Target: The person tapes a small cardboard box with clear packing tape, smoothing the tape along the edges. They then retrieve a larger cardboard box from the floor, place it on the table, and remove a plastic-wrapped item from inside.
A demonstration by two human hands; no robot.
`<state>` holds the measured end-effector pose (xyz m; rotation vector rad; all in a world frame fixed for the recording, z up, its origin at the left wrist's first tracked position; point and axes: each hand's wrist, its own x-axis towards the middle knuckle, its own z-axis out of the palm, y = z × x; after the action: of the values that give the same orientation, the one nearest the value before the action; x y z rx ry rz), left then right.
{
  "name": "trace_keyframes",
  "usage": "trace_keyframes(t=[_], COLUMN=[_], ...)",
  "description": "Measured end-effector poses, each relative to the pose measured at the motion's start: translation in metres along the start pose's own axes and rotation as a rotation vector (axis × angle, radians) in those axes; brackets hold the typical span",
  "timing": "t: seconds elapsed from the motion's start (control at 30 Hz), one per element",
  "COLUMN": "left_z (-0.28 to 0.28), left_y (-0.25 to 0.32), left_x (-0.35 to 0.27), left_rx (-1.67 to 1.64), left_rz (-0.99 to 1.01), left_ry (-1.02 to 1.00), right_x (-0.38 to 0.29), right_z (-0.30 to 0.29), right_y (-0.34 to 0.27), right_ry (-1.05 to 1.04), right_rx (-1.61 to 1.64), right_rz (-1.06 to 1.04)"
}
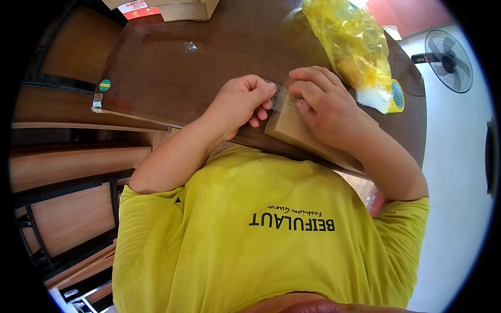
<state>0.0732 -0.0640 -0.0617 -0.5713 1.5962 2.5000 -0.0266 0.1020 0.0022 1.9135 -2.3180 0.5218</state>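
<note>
My left hand (252,99) pinches the edge of a strip of clear film (278,98), possibly tape, between thumb and fingertips. That strip stretches right to a flat brown cardboard box (291,127) lying at the near edge of the table. Over the box sits my right hand (323,103), its fingers bent and their tips near the box's far left part. Whether those fingers grip the film or only press on the box is hidden. The right hand and forearm cover much of the box.
A dark, glossy wooden table (176,78) spreads before me. Beyond my right hand lie a crumpled yellow plastic bag (352,43) and a tape roll (397,96). An open cardboard box (190,9) stands at the far left. Wooden furniture (78,156) is at left, a fan (448,60) at right.
</note>
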Motion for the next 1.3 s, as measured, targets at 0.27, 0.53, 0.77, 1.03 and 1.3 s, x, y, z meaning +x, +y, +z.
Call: trace_keyframes(t=[0.27,0.53,0.77,1.03,1.3], left_z=[0.002,0.002,0.008,0.006,0.006], left_y=[0.005,0.003,0.001,-0.004,-0.006], left_x=[0.002,0.000,-0.001,-0.002,-0.002], left_rx=[-0.073,-0.131,-0.015,0.029,-0.033], left_rz=[-0.081,-0.095,-0.069,0.014,-0.012], left_ry=[0.021,0.065,0.052,0.088,0.079], right_x=[-0.012,-0.017,-0.014,-0.013,-0.008], right_z=[-0.009,-0.002,-0.006,-0.008,-0.009], right_y=[-0.007,-0.008,-0.007,-0.003,-0.004], right_ry=[-0.124,-0.070,-0.100,-0.178,-0.218], right_rx=[0.024,0.014,-0.027,0.033,-0.002], right_rz=[-0.344,-0.365,-0.328,-0.237,-0.216])
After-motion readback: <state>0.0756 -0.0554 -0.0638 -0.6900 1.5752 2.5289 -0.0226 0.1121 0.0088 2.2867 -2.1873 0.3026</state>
